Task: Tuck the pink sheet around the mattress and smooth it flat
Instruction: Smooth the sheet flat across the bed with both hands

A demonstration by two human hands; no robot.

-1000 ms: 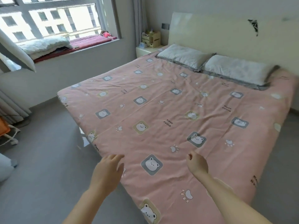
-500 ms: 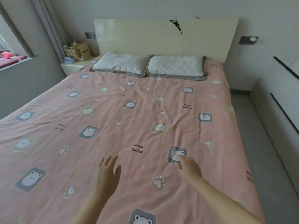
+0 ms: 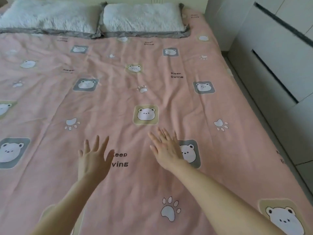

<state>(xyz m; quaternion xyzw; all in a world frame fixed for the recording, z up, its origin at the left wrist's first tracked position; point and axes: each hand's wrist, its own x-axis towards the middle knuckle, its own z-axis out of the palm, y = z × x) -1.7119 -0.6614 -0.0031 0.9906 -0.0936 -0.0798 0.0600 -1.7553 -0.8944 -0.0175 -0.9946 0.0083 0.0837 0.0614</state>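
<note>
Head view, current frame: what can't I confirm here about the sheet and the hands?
- Tucking of the pink sheet: its edges hang over the mattress sides or are cut off by the frame.
- Contact: whether the left hand and right hand press the sheet or hover; fingers blurred.
- Under the pillows: sheet hidden.

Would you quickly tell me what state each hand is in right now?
Left hand: open, fingers spread, holding nothing.
Right hand: open, fingers straight over the pink sheet.
</note>
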